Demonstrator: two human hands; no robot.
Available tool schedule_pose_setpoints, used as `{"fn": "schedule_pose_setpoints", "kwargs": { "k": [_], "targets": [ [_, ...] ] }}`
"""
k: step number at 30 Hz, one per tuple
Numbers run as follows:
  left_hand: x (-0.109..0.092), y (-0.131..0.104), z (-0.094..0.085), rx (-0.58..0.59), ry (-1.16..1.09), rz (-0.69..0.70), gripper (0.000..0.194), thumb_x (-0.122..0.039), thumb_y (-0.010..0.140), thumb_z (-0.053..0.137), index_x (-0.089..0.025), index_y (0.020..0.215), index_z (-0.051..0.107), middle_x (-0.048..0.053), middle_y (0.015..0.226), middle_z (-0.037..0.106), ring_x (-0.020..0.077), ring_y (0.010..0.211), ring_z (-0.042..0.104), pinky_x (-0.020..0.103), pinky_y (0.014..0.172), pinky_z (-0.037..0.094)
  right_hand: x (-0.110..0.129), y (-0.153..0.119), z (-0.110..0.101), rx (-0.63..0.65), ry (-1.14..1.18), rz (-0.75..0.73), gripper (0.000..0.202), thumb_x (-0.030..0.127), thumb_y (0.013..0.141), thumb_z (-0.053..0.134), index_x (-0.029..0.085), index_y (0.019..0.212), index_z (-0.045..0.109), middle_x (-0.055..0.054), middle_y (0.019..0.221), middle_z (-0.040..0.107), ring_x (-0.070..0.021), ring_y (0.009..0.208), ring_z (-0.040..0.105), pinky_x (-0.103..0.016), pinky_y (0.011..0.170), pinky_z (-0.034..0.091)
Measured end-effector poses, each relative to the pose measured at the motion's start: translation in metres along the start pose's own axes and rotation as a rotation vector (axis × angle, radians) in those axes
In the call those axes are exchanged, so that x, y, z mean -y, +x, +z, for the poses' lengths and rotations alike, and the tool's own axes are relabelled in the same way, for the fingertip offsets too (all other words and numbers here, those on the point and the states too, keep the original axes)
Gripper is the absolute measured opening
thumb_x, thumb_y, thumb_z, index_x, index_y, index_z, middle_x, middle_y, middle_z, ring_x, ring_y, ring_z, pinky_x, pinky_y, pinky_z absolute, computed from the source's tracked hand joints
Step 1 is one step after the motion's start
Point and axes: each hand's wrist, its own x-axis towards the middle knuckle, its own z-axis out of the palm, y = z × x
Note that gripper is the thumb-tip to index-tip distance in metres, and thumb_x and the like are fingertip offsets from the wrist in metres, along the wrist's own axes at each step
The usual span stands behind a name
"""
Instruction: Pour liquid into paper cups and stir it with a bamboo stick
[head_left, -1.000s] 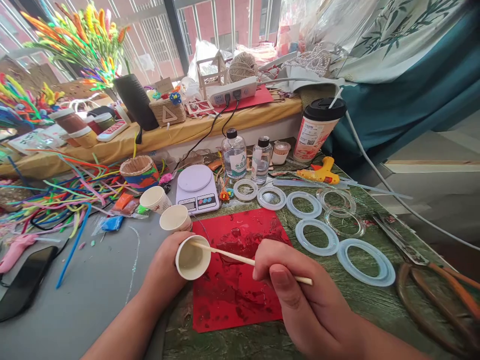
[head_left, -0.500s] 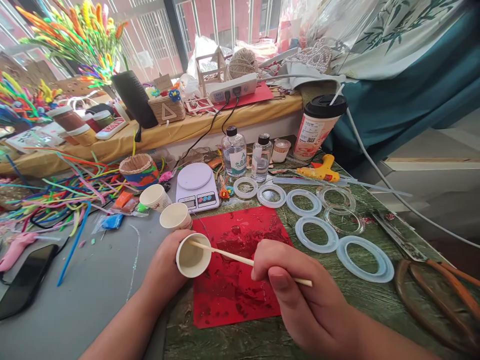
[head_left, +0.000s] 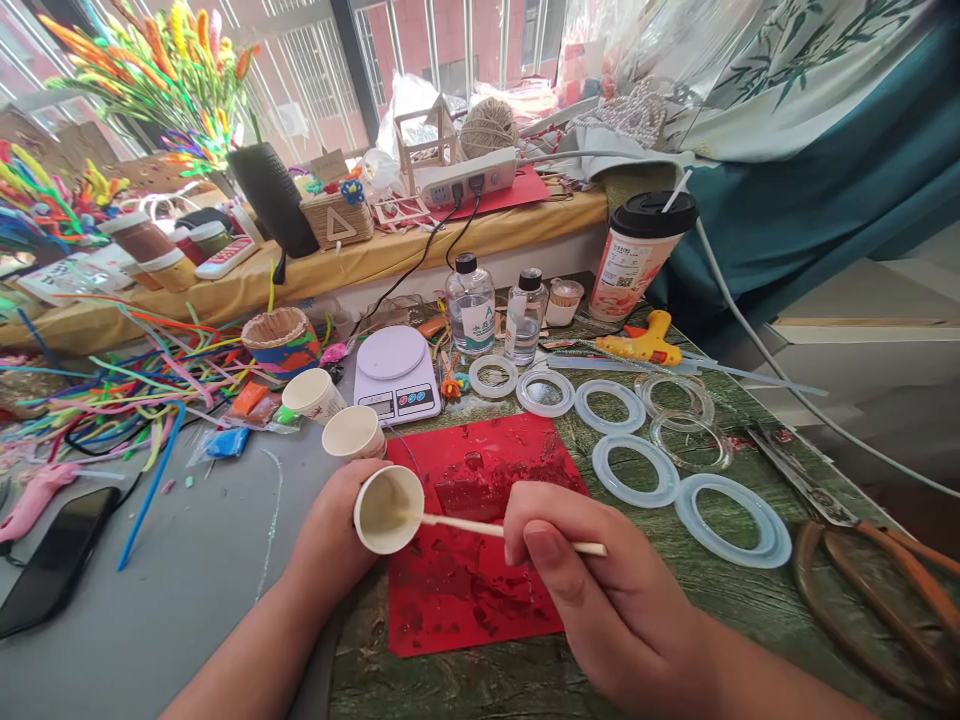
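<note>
My left hand (head_left: 334,525) is wrapped round a white paper cup (head_left: 388,510), its mouth tilted toward me. Pinched in my right hand (head_left: 585,570) is a thin wooden stick (head_left: 472,525), whose far end reaches inside the cup. What lies at the cup's bottom is hard to make out. Beneath both hands is a red sheet (head_left: 480,600) with dark, shiny smears. Two more paper cups (head_left: 354,435) stand just behind the held one. To the right lie several translucent ring moulds (head_left: 634,470) and clear rings (head_left: 691,440).
A kitchen scale (head_left: 396,375), two clear bottles (head_left: 471,310) and a lidded drink cup (head_left: 637,260) stand at the back. A yellow glue gun (head_left: 645,340) lies near them. Large scissors (head_left: 862,580) rest at right. Pipe cleaners (head_left: 142,370) and a phone (head_left: 56,560) are on the left.
The stick's tip has shifted from the cup's upper left toward its right side, and the stick lies more level. The left hand and cup stay nearly still.
</note>
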Motion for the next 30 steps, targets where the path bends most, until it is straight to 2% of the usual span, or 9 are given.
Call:
{"fn": "schedule_pose_setpoints", "kwargs": {
  "k": [3, 8, 11, 17, 20, 23, 30],
  "targets": [
    [0.000, 0.000, 0.000, 0.003, 0.004, -0.017, 0.029, -0.040, 0.083, 0.071, -0.024, 0.104, 0.083, 0.008, 0.104, 0.089, 0.0281, 0.093, 0.084, 0.037, 0.084, 0.069, 0.001, 0.001, 0.000, 0.018, 0.002, -0.031, 0.030, 0.036, 0.124, 0.041, 0.026, 0.101, 0.058, 0.005, 0.078, 0.055, -0.0101, 0.066, 0.051, -0.022, 0.061, 0.043],
    [-0.006, 0.004, -0.002, 0.060, -0.023, -0.032, 0.022, -0.039, 0.085, 0.070, -0.024, 0.096, 0.082, 0.007, 0.100, 0.088, 0.0268, 0.090, 0.083, 0.034, 0.081, 0.068, 0.000, -0.001, -0.001, 0.032, -0.001, -0.059, 0.028, 0.036, 0.124, 0.040, 0.026, 0.104, 0.057, 0.005, 0.079, 0.055, -0.0101, 0.066, 0.051, -0.023, 0.062, 0.044],
    [-0.008, 0.004, -0.003, 0.083, -0.021, -0.044, 0.020, -0.038, 0.086, 0.069, -0.024, 0.095, 0.081, 0.007, 0.099, 0.088, 0.0266, 0.089, 0.083, 0.034, 0.079, 0.068, 0.001, -0.002, -0.002, 0.051, -0.019, -0.064, 0.030, 0.036, 0.124, 0.041, 0.025, 0.100, 0.056, 0.004, 0.078, 0.053, -0.0104, 0.066, 0.051, -0.023, 0.061, 0.043],
    [0.003, 0.000, -0.001, 0.023, 0.000, -0.052, 0.031, -0.044, 0.082, 0.072, -0.025, 0.105, 0.081, 0.008, 0.107, 0.089, 0.0288, 0.097, 0.084, 0.036, 0.086, 0.069, 0.000, 0.001, -0.001, 0.061, 0.010, -0.050, 0.033, 0.036, 0.122, 0.043, 0.023, 0.095, 0.058, 0.002, 0.080, 0.056, -0.0121, 0.067, 0.052, -0.027, 0.063, 0.044],
    [0.009, 0.001, -0.001, -0.024, 0.013, -0.048, 0.037, -0.049, 0.078, 0.074, -0.025, 0.106, 0.080, 0.007, 0.105, 0.089, 0.0286, 0.093, 0.084, 0.035, 0.084, 0.069, -0.001, 0.001, -0.001, 0.038, 0.091, -0.007, 0.035, 0.037, 0.121, 0.047, 0.023, 0.091, 0.059, 0.002, 0.078, 0.056, -0.0123, 0.066, 0.052, -0.027, 0.062, 0.044],
    [0.010, 0.004, -0.002, 0.007, 0.032, -0.050, 0.035, -0.050, 0.078, 0.071, -0.026, 0.104, 0.080, 0.007, 0.104, 0.089, 0.0281, 0.091, 0.083, 0.034, 0.081, 0.068, -0.002, 0.002, -0.001, -0.031, 0.073, -0.020, 0.033, 0.034, 0.119, 0.049, 0.023, 0.089, 0.058, 0.002, 0.079, 0.057, -0.0128, 0.068, 0.053, -0.027, 0.065, 0.045],
    [0.005, 0.010, -0.004, 0.081, 0.059, -0.112, 0.036, -0.053, 0.077, 0.070, -0.026, 0.099, 0.081, 0.007, 0.103, 0.090, 0.0286, 0.090, 0.084, 0.034, 0.081, 0.067, -0.004, 0.005, -0.002, -0.012, 0.056, -0.042, 0.034, 0.034, 0.118, 0.051, 0.024, 0.086, 0.054, 0.002, 0.079, 0.057, -0.0121, 0.067, 0.054, -0.027, 0.066, 0.047]
  ]
}}
